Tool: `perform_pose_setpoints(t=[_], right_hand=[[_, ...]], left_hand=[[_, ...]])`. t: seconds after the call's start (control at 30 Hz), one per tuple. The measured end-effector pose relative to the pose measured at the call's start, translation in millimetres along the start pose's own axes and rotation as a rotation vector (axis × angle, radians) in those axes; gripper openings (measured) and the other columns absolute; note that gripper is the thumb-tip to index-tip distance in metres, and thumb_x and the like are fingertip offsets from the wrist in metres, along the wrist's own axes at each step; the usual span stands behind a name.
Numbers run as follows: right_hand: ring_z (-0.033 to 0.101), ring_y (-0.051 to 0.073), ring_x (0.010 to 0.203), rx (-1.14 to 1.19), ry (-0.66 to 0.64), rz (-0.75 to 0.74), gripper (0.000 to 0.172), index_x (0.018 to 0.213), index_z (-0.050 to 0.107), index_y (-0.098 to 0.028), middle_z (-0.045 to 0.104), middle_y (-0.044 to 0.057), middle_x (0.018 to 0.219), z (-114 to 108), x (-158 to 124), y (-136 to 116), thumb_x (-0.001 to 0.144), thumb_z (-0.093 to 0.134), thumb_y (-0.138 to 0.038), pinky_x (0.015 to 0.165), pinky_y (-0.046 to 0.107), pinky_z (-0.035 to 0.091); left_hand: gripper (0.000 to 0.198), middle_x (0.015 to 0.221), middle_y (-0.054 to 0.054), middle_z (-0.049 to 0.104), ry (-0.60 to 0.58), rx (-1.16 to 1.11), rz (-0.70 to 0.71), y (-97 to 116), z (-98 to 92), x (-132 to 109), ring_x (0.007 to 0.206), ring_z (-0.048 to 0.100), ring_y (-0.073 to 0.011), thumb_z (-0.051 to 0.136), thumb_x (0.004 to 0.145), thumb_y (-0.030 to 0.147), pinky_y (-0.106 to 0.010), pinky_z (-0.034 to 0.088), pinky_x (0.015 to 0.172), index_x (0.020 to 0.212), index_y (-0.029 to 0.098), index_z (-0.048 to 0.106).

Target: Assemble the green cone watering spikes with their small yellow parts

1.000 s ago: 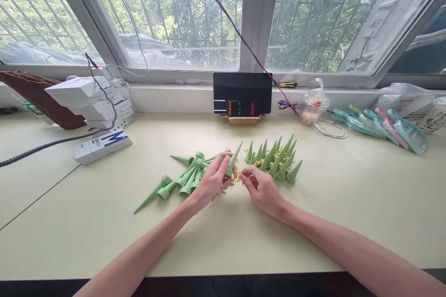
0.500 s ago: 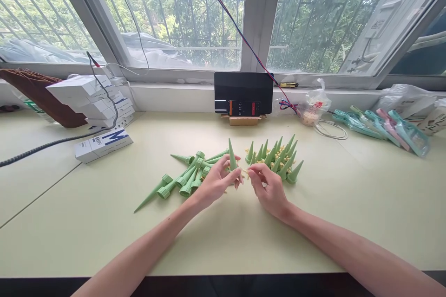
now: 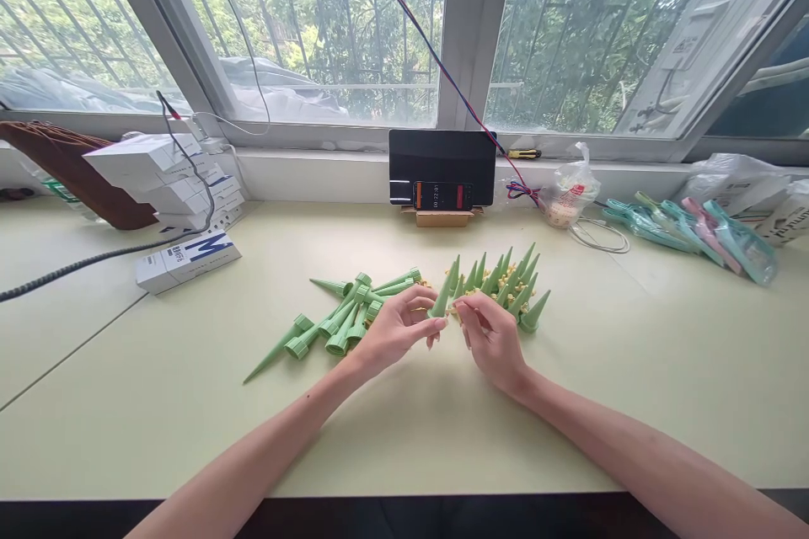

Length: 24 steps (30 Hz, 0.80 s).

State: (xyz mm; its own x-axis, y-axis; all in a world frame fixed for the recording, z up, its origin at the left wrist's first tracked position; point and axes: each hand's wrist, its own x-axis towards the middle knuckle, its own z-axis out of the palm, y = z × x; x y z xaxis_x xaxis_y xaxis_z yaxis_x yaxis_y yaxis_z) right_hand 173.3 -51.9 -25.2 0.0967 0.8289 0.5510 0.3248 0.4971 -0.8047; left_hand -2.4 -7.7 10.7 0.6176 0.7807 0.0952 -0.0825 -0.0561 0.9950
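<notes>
Green cone (image 3: 442, 295): in the head view you hold it in your left hand, with the tip tilted up and a little to the right, just in front of the standing cones.
Left hand (image 3: 399, 327): your thumb and first fingers are closed around the wide base of the green cone; the other fingers are curled loosely below.
Right hand (image 3: 491, 338): the fingertips are pinched together right at the base of the green cone; what is between them is too small to tell.
Standing cones (image 3: 511, 285): a tight group, tips up, just behind your right hand, with small yellow pieces (image 3: 469, 292) among them.
Lying spikes (image 3: 338, 322): longer green spikes in a loose pile, touching each other, just left of your left hand.
Table (image 3: 569, 413): pale yellow-green; both your forearms reach over it.
Window sill side: a dark tablet (image 3: 441, 158) leans in the middle, white boxes (image 3: 161, 177) are far left, pastel clips (image 3: 692, 223) far right.
</notes>
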Motion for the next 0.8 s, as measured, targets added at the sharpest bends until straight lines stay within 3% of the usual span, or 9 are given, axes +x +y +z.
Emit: perform_pose_setpoints(t=[0.3, 0.6, 0.8], right_hand=[[0.052, 0.01, 0.054, 0.007, 0.004, 0.007, 0.02, 0.094, 0.063, -0.021, 0.06, 0.002, 0.08, -1.0, 0.4, -2.0, 0.1, 0.049, -0.033, 0.046, 0.024, 0.042], [0.056, 0.011, 0.054, 0.024, 0.051, 0.02, 0.016, 0.093, 0.061, -0.021, 0.064, 0.002, 0.078, 0.1, 1.3, -3.5, 0.098, 0.053, -0.034, 0.043, 0.023, 0.043], [0.058, 0.013, 0.055, -0.019, 0.106, 0.035, 0.019, 0.089, 0.062, -0.021, 0.064, 0.002, 0.075, -0.9, 1.7, -3.8, 0.097, 0.054, -0.036, 0.042, 0.024, 0.044]], left_hand=[[0.027, 0.074, -0.003, 0.071, 0.003, 0.094, -0.1, 7.1, -0.4, -3.7, 0.079, 0.07, -0.0216, 0.073, 0.083, 0.037, -0.028, 0.048, 0.064, 0.102, 0.019, 0.065], [0.034, 0.093, -0.009, 0.075, -0.036, 0.022, -0.103, 10.0, 0.1, -2.9, 0.087, 0.073, -0.0245, 0.074, 0.083, 0.037, -0.034, 0.053, 0.079, 0.109, 0.017, 0.068], [0.032, 0.114, -0.012, 0.07, -0.081, -0.032, -0.056, 8.4, 1.6, -2.5, 0.094, 0.072, -0.0251, 0.071, 0.085, 0.037, -0.039, 0.054, 0.088, 0.108, 0.016, 0.067]])
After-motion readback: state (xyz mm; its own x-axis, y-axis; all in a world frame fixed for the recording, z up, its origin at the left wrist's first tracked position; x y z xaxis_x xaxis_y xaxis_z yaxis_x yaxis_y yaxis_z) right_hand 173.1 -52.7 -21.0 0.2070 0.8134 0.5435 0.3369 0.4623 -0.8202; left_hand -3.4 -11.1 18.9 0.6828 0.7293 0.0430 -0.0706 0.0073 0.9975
